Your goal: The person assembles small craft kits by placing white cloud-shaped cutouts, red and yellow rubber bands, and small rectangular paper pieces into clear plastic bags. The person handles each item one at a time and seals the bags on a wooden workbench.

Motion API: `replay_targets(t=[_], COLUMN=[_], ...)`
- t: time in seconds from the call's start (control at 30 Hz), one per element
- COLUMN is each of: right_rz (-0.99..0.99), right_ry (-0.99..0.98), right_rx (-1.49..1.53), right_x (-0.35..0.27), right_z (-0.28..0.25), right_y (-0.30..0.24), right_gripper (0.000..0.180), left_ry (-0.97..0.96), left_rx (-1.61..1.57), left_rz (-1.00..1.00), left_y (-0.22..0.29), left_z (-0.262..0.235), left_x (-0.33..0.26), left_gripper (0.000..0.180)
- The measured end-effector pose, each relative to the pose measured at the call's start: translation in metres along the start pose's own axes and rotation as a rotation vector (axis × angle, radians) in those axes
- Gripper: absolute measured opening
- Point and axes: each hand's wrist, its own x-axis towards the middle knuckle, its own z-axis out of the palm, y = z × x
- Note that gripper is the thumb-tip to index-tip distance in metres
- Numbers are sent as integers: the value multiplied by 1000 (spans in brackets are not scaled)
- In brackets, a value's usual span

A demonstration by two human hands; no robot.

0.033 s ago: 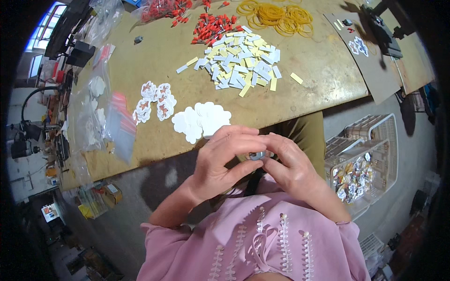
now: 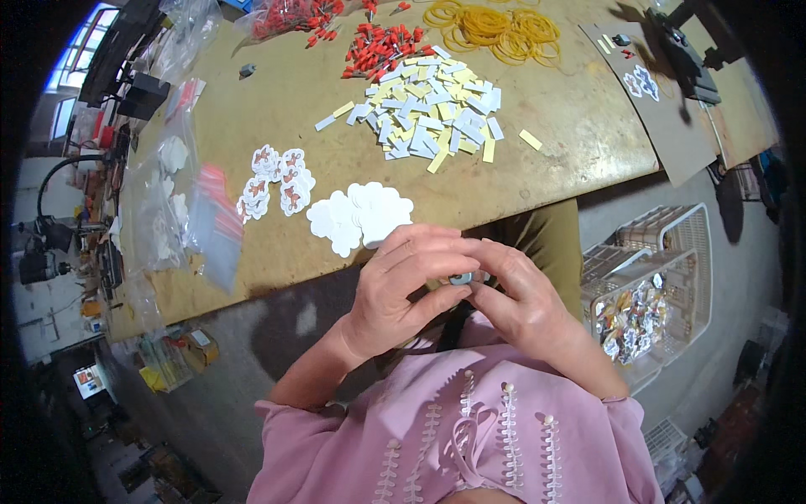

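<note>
The left hand [image 2: 395, 290] and right hand [image 2: 525, 298] together pinch a small grey piece [image 2: 461, 278]. White cut-outs [image 2: 361, 214] lie near on the surface [image 2: 579, 143].

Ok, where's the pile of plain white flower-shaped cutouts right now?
In the head view, the white cutouts lie on the table near its front edge, just beyond the left hand, with the printed stickers to their left.
</note>
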Motion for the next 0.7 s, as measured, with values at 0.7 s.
replay_targets(t=[0.7], right_rz=[812], right_ry=[161], right_rx=[1028], right_x=[-9], right_z=[-5], right_y=[0], right_gripper=[13], left_ry=[243], left_rx=[-396], left_rz=[-440], left_y=[5], left_z=[30], left_x=[-30], left_gripper=[9])
